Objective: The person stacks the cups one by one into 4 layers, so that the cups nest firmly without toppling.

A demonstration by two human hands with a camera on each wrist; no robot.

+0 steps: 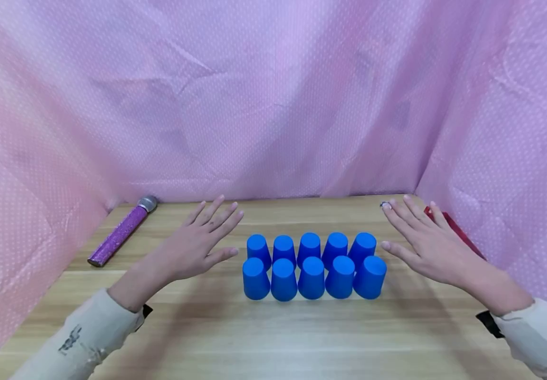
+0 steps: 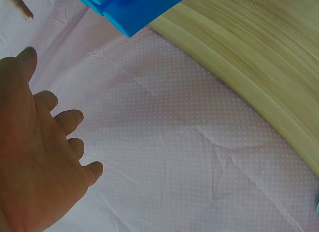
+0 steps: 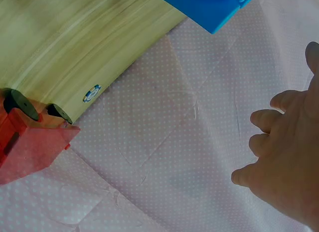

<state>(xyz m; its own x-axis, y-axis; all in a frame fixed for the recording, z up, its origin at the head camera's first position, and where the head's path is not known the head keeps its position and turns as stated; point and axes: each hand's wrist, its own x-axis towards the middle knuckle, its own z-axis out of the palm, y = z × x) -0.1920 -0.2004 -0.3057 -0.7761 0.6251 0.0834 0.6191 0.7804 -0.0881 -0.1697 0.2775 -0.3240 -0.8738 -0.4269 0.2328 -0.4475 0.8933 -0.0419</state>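
Note:
Two rows of several blue cups (image 1: 311, 278) stand upside down on the wooden table, the rows close together. Palm down and fingers spread, my left hand (image 1: 202, 240) hovers left of the cups, its thumb near the end of the rows. On the other side my right hand (image 1: 425, 245) is held out the same way, with straight fingers. Neither hand holds anything. Both wrist views show the hands, left (image 2: 40, 147) and right (image 3: 289, 142), with blue cups at the top edge.
A purple glittery microphone (image 1: 120, 236) lies at the table's left. Partly behind my right hand is a red object (image 1: 461, 235); the right wrist view shows black wheel-like discs (image 3: 21, 103) on it. A small round sticker (image 3: 91, 93) sits near the table edge. Pink dotted cloth (image 1: 273, 105) surrounds the table.

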